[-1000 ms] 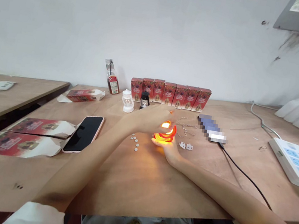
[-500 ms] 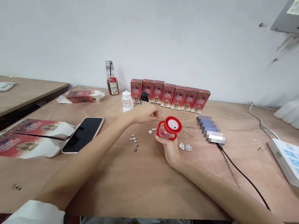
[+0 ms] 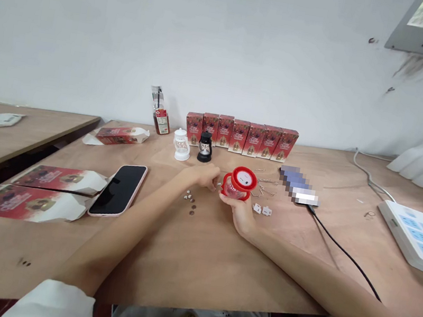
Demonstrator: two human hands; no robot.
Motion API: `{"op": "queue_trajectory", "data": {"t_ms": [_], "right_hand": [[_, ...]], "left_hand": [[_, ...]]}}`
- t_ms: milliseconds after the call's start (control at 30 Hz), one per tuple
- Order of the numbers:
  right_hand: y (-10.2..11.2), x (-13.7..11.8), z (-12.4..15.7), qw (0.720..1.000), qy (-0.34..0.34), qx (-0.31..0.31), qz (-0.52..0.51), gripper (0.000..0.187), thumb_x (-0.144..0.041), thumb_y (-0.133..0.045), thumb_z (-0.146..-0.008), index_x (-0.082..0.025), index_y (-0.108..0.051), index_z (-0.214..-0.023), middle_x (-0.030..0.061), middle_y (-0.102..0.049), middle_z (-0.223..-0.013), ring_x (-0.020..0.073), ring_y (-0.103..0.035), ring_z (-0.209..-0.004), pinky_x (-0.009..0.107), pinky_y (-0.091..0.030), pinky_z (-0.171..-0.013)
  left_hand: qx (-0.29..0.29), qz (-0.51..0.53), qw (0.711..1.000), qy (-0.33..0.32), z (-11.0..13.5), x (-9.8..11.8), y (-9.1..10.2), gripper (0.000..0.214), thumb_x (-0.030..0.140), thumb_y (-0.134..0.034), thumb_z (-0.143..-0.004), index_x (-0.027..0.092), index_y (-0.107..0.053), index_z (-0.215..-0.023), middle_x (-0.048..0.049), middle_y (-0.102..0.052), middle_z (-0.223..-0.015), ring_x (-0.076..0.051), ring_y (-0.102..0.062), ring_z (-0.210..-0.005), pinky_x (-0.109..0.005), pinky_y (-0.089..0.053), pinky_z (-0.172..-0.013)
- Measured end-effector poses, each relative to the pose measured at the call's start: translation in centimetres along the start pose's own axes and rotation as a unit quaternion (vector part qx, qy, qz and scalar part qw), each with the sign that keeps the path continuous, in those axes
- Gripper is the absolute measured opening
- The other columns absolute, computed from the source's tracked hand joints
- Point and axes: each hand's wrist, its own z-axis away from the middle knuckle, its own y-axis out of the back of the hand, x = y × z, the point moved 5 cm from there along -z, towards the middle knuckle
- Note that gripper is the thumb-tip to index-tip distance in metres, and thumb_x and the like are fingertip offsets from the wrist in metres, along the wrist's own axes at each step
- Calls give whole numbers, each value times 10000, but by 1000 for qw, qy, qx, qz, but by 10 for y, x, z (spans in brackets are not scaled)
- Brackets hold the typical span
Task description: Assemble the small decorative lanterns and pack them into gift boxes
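My right hand [image 3: 243,216] grips a small red lantern [image 3: 236,190] with a clear body, tilted so that its round base with a white disc faces me. Just left of it, my left hand [image 3: 208,176] is lowered to the table, its fingers drawn together pointing down over small white pieces. Whatever lies between those fingertips is hidden. Several button cells [image 3: 192,207] are scattered below my left hand. Two white plastic pieces [image 3: 262,209] lie right of the red lantern, and thin metal wire handles [image 3: 265,186] behind it. A white lantern [image 3: 182,146] and a black lantern [image 3: 205,148] stand upright farther back.
A row of red boxes [image 3: 239,136] stands near the wall, with a bottle [image 3: 161,118] to their left. Flattened boxes [image 3: 32,200] and a phone [image 3: 118,190] lie left. Right are a blurred phone [image 3: 298,183] on a black cable and a power strip [image 3: 412,233].
My left hand has moved down and toward me, from above the table to the small white pieces. The black lantern now shows fully. My right hand still holds the red lantern in place.
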Motion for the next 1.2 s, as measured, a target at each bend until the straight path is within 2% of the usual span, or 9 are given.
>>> {"op": "queue_trajectory", "data": {"t_ms": [233, 600, 767, 867, 1000, 1067, 1133, 1200], "right_hand": [[-1, -2, 1, 1000, 2, -2, 0, 371, -194, -797, -482, -229, -635, -814, -16, -679, -832, 211, -618, -861, 424, -441, -926], [-2, -1, 1, 1000, 4, -9, 12, 366, -210, -788, -497, -226, -644, -834, -4, -687, -880, 212, -617, -884, 418, -436, -929], [-2, -2, 1, 1000, 4, -12, 7, 342, -197, -788, -495, -225, -642, -803, -12, -687, -843, 204, -620, -857, 401, -447, -906], [-2, -1, 2, 1000, -2, -12, 18, 297, -194, -790, -497, -219, -643, -754, -17, -681, -787, 202, -624, -825, 398, -449, -899], [-3, -2, 3, 999, -16, -25, 32, 299, -186, -779, -508, -217, -668, -784, -10, -688, -813, 202, -630, -837, 389, -449, -896], [-4, -3, 4, 999, -18, -30, 37, 316, -192, -779, -507, -218, -669, -801, -5, -695, -833, 205, -630, -854, 390, -447, -900], [-4, -3, 4, 998, -22, -33, 46, 318, -202, -783, -500, -215, -663, -794, -3, -696, -827, 207, -628, -858, 395, -444, -907], [-4, -3, 4, 997, -20, -36, 61, 321, -209, -789, -496, -215, -657, -788, -6, -692, -819, 206, -621, -854, 398, -441, -912]], "left_hand": [[-14, 22, 1000, -15, 1, 1, -1, 74, 129, -650, -703, 133, -693, -763, -16, -693, -726, -125, -596, -635, -198, -375, -546], [-6, 36, 999, -35, 5, 6, 0, 248, 124, -643, -707, 105, -632, -954, -39, -696, -855, -138, -603, -706, -192, -396, -575], [9, 29, 999, -41, 6, 10, 5, 123, 83, -619, -691, 119, -659, -802, -16, -673, -722, -133, -586, -647, -197, -380, -549], [41, 24, 998, -32, 12, 6, 21, 84, 86, -584, -720, 121, -660, -721, -21, -660, -690, -125, -580, -635, -199, -386, -569], [140, 21, 989, -29, 39, 7, 61, 158, 133, -509, -786, 127, -658, -840, -59, -657, -876, -130, -587, -744, -204, -406, -635], [221, 25, 973, -57, 60, 19, 84, 157, 173, -504, -799, 134, -654, -822, -72, -632, -937, -134, -580, -769, -210, -408, -642], [247, 43, 963, -95, 78, 36, 98, 159, 182, -479, -827, 144, -632, -845, -50, -639, -922, -135, -584, -805, -211, -406, -663], [242, 63, 961, -120, 90, 53, 104, 146, 180, -462, -850, 151, -605, -863, -16, -653, -863, -116, -585, -759, -205, -395, -652]]}}
